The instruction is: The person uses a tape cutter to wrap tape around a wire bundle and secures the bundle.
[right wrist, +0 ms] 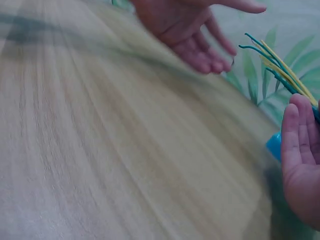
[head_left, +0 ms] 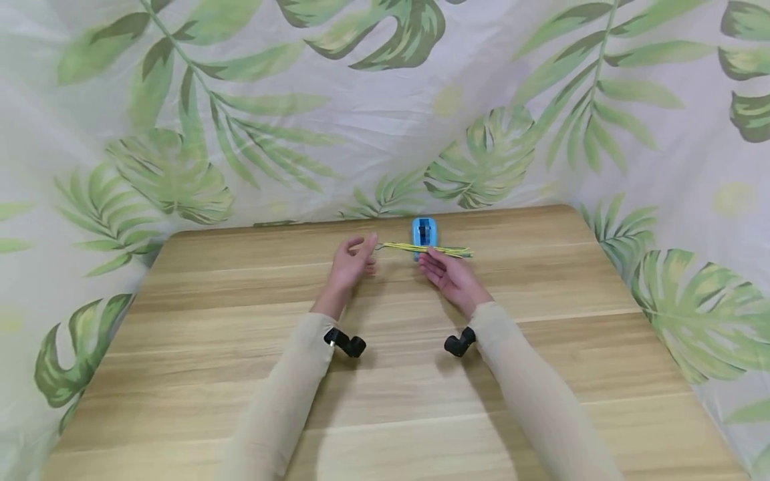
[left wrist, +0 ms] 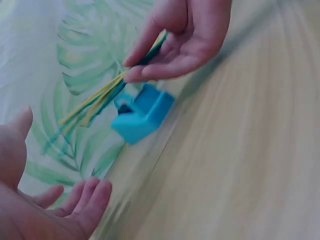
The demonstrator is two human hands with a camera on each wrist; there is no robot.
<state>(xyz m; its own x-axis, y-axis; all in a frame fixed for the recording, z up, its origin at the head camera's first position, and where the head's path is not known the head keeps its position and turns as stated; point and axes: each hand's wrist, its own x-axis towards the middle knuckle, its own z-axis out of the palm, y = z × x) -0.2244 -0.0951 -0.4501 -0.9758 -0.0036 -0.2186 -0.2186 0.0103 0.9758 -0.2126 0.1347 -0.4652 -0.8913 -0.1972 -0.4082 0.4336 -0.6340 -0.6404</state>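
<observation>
My right hand (head_left: 451, 277) pinches a thin bundle of yellow and green wires (head_left: 454, 251) between thumb and fingers, above the table's far side. In the left wrist view the loose ends of the wires (left wrist: 95, 102) fan out from the fingertips toward my left hand. Fingers spread and holding nothing, my left hand (head_left: 351, 264) is just left of those ends. A blue tape dispenser (head_left: 424, 230) stands on the table behind the bundle, partly covered by the wires and right hand in the head view; the left wrist view shows its side (left wrist: 137, 125).
The wooden table (head_left: 397, 401) reaches back to a hanging cloth (head_left: 361, 133) with a green leaf print. Both wrists carry a small black camera, one on the left sleeve (head_left: 345, 343) and one on the right sleeve (head_left: 460, 342).
</observation>
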